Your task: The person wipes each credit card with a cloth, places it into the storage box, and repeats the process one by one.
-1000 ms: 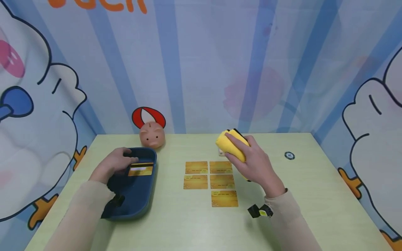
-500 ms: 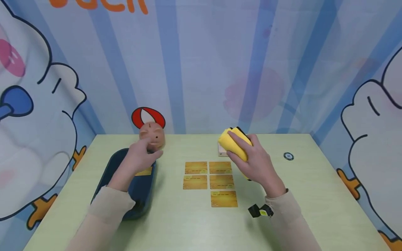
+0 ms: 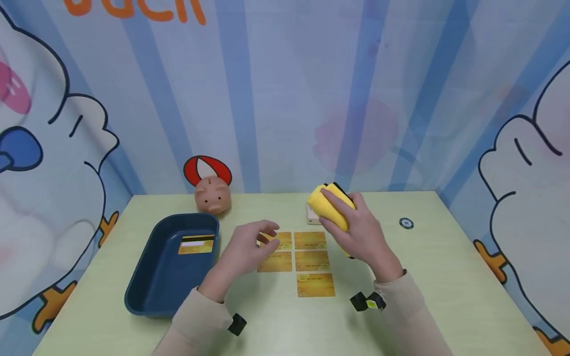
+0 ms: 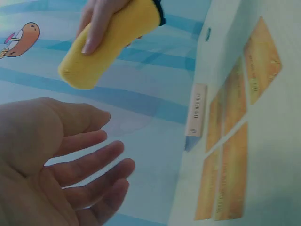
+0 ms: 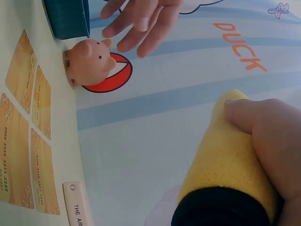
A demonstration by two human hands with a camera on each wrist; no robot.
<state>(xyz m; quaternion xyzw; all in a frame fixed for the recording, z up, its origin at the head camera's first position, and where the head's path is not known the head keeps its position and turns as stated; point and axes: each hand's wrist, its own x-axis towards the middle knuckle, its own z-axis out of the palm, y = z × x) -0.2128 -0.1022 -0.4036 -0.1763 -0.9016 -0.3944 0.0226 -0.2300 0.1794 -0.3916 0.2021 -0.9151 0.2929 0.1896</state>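
Note:
My right hand [image 3: 362, 235] grips a rolled yellow cloth [image 3: 324, 207] with black edging, raised above the table. Its thumb presses on the yellow fabric in the right wrist view. My left hand [image 3: 244, 248] is in the air with loosely bent fingers [image 4: 101, 162] and holds nothing. In the head view it overlaps the left side of several gold bank cards [image 3: 315, 285], which lie in two columns. Another gold card [image 3: 196, 246], black stripe up, lies in the dark blue tray [image 3: 156, 284] left of my left hand.
A pink piggy bank [image 3: 213, 197] stands behind the tray, close to the striped backdrop [image 3: 276, 99]. Partly behind the cloth, a small white box [image 3: 312, 217] lies at the back of the table. Further right is a round dark chip [image 3: 406, 223].
My left hand has come out of the tray, passed in front of the piggy bank and moved right to the cards. My right hand stays almost still with the cloth.

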